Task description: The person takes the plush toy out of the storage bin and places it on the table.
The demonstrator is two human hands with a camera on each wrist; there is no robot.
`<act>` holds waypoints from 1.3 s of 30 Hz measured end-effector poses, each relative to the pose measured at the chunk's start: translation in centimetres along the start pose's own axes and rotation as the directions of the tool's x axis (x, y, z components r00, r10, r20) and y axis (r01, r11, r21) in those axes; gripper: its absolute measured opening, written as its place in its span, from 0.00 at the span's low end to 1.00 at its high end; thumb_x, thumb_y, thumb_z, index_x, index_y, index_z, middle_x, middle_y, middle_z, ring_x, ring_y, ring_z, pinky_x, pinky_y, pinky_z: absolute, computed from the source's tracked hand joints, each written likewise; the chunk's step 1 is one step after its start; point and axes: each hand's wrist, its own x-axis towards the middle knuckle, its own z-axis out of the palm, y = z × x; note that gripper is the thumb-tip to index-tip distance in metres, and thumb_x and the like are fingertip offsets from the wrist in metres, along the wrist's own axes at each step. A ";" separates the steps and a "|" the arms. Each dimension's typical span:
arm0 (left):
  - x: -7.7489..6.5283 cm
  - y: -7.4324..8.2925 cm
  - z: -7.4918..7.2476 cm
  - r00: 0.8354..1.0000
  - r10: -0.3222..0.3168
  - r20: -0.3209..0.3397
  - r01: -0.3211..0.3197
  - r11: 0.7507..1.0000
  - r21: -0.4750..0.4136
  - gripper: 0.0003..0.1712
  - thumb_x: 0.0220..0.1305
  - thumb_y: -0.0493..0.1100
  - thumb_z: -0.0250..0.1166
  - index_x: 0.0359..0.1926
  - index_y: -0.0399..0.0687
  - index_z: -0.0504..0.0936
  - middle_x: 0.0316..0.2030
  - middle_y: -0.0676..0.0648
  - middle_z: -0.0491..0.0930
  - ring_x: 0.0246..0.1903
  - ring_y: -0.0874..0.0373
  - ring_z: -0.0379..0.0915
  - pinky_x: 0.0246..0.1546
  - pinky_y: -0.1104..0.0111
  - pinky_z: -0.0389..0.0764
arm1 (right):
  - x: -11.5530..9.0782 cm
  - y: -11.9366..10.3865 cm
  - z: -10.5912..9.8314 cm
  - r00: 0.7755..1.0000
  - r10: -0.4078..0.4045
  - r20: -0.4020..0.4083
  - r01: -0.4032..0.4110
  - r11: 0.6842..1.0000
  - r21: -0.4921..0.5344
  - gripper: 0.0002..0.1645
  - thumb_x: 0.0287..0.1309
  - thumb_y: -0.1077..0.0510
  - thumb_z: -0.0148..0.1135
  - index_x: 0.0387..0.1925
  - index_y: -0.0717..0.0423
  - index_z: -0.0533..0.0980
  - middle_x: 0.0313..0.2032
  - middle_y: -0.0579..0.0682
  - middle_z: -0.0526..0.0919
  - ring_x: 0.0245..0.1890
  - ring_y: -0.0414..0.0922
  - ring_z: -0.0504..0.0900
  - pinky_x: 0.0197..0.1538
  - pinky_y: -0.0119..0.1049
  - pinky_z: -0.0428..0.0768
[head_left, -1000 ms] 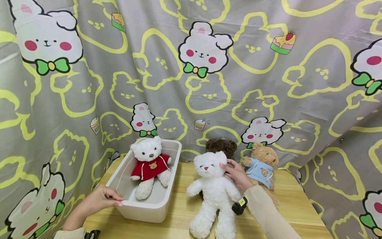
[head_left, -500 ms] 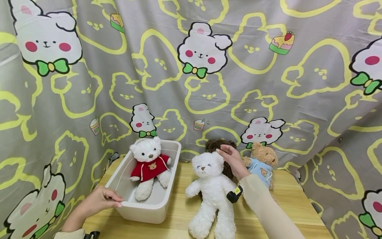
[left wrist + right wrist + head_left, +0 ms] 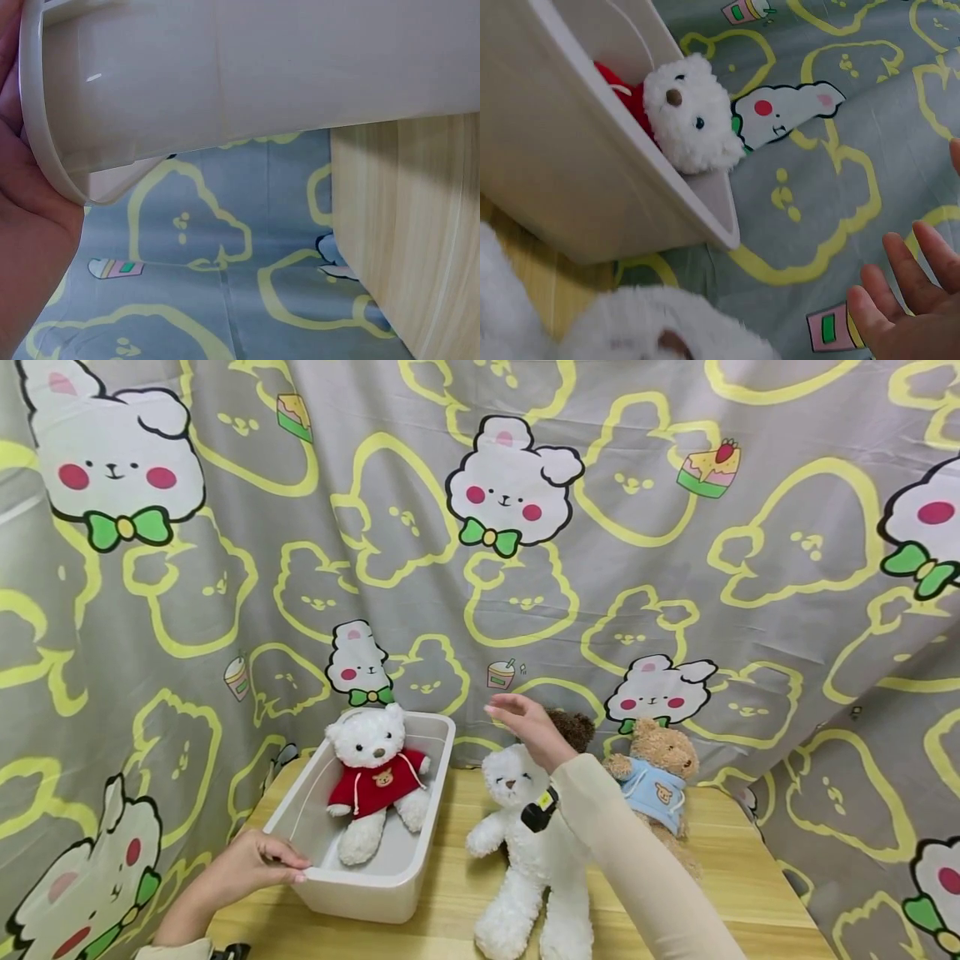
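My left hand (image 3: pixel 258 860) pinches the near left rim of a white plastic bin (image 3: pixel 367 897). In the left wrist view, the palm and fingers (image 3: pixel 34 184) lie against that rim. A white teddy bear in a red hoodie (image 3: pixel 378 785) leans back inside the bin, head above the far edge. My right hand (image 3: pixel 531 725) is raised with fingers extended and holds nothing. Below it, an unclothed white teddy bear (image 3: pixel 513 868) leans upright on the table, its right side partly covered by my sleeve. The right wrist view shows spread fingers (image 3: pixel 915 277) away from the bin.
Behind the white bear sits a dark brown plush (image 3: pixel 573 727), mostly hidden. To its right is a tan teddy bear (image 3: pixel 656 789) in a light blue hoodie. A wooden table (image 3: pixel 750 877) carries them all, and a grey patterned curtain (image 3: pixel 405 593) hangs close behind.
My right hand has left the white bear's head and moved up and left, past its ear toward the bin. The left hand and the bears stay nearly in place.
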 end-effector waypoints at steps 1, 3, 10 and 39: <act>0.0 0.0 0.0 1.000 -0.002 -0.002 0.002 1.000 0.002 0.07 0.49 0.28 0.70 0.30 0.41 0.88 0.30 0.52 0.86 0.31 0.69 0.79 0.27 0.74 0.79 | 0.4 0.0 0.6 1.000 0.007 0.014 -0.007 1.000 0.018 0.26 0.61 0.54 0.62 0.58 0.57 0.70 0.57 0.55 0.73 0.58 0.51 0.71 0.66 0.48 0.63; -0.1 -0.1 0.0 1.000 -0.006 -0.006 0.006 1.000 0.005 0.07 0.49 0.28 0.70 0.30 0.41 0.88 0.30 0.52 0.86 0.31 0.69 0.79 0.27 0.74 0.79 | 1.0 0.1 1.8 0.999 0.018 0.043 -0.019 0.999 0.038 0.25 0.60 0.55 0.62 0.58 0.58 0.70 0.56 0.55 0.74 0.58 0.51 0.71 0.66 0.49 0.62; -0.1 0.1 0.0 0.999 -0.031 -0.012 0.031 1.000 0.005 0.06 0.50 0.29 0.70 0.30 0.40 0.88 0.30 0.51 0.86 0.31 0.69 0.78 0.26 0.73 0.79 | 2.2 0.7 5.6 0.992 0.040 0.118 -0.040 0.999 0.003 0.25 0.61 0.54 0.61 0.57 0.59 0.71 0.56 0.53 0.75 0.58 0.49 0.72 0.63 0.49 0.66; -0.3 -0.1 0.3 1.000 -0.011 -0.013 0.010 0.999 -0.053 0.05 0.50 0.29 0.69 0.31 0.38 0.88 0.31 0.50 0.86 0.33 0.68 0.79 0.28 0.72 0.80 | 5.0 2.1 14.2 0.989 0.132 0.062 -0.138 0.986 0.089 0.27 0.56 0.57 0.65 0.55 0.66 0.72 0.52 0.55 0.77 0.56 0.49 0.74 0.62 0.47 0.68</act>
